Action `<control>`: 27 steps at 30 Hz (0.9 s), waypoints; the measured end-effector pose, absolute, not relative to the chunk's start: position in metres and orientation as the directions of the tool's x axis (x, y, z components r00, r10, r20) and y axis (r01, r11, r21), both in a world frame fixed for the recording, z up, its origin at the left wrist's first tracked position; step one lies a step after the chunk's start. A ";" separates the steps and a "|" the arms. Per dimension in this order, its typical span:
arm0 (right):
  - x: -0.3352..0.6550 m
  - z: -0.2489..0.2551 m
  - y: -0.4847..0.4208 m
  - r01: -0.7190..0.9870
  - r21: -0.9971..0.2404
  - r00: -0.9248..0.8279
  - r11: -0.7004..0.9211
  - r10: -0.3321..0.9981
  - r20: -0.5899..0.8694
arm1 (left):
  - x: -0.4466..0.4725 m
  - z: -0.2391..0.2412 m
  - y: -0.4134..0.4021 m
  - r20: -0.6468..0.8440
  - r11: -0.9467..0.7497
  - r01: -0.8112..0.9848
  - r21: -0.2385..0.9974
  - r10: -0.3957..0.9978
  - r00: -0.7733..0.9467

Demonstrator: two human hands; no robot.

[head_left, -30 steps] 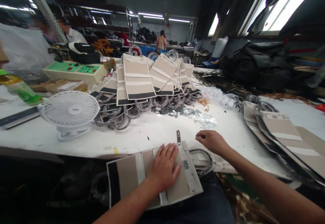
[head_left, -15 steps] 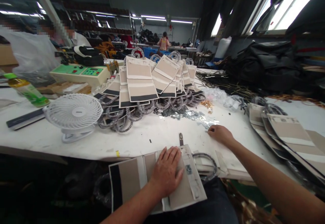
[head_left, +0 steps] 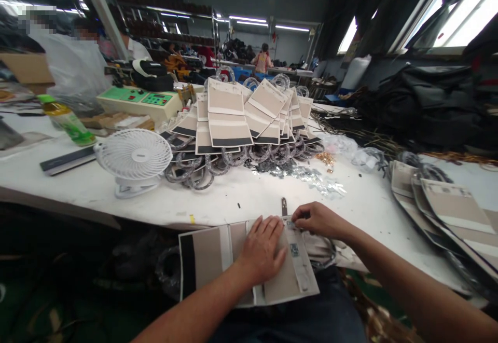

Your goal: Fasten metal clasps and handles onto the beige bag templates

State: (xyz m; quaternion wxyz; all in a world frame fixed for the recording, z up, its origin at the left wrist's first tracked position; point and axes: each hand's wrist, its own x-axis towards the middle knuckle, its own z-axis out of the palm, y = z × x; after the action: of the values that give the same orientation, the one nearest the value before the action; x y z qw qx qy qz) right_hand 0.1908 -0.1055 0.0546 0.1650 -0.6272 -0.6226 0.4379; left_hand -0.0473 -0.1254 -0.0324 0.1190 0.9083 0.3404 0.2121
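My left hand (head_left: 261, 248) lies flat, fingers spread, on a beige and white bag panel (head_left: 210, 257) with a black band at its left end, resting over my lap at the white table's (head_left: 241, 197) front edge. My right hand (head_left: 317, 219) is pinched at the panel's upper edge, fingertips together on something too small to make out. A small dark metal tab (head_left: 284, 206) lies on the table just above the fingers. A clear wrapped ring handle (head_left: 324, 257) pokes out under the panel's right side.
A heap of similar panels with ring handles (head_left: 241, 120) fills the table's middle, with shiny scraps (head_left: 311, 174) in front. A white desk fan (head_left: 133, 157), green bottle (head_left: 67, 120) and green-topped machine (head_left: 140, 100) stand left. More panels (head_left: 447, 208) lie right. People work behind.
My right hand reached out to the shiny scraps on the table, then came back, pinched, to the panel's upper edge. The left hand stayed flat on the panel.
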 end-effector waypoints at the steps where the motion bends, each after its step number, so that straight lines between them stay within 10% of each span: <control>1: 0.185 0.053 -0.106 0.648 -0.747 -0.180 -0.150 0.923 -0.342 | -0.047 -0.032 -0.126 0.306 -0.736 0.565 0.373 0.673 0.674; 27: 0.173 0.041 -0.105 0.871 -0.490 -0.151 0.040 0.970 -0.190 | -0.026 -0.018 -0.107 0.380 -0.599 0.530 0.600 0.797 0.470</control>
State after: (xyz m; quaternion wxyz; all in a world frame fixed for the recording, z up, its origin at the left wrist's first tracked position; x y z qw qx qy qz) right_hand 0.1730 -0.1053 0.0410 0.0970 -0.6443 -0.7144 0.2552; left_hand -0.0259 -0.1074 -0.0185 0.2043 0.8325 0.3984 0.3263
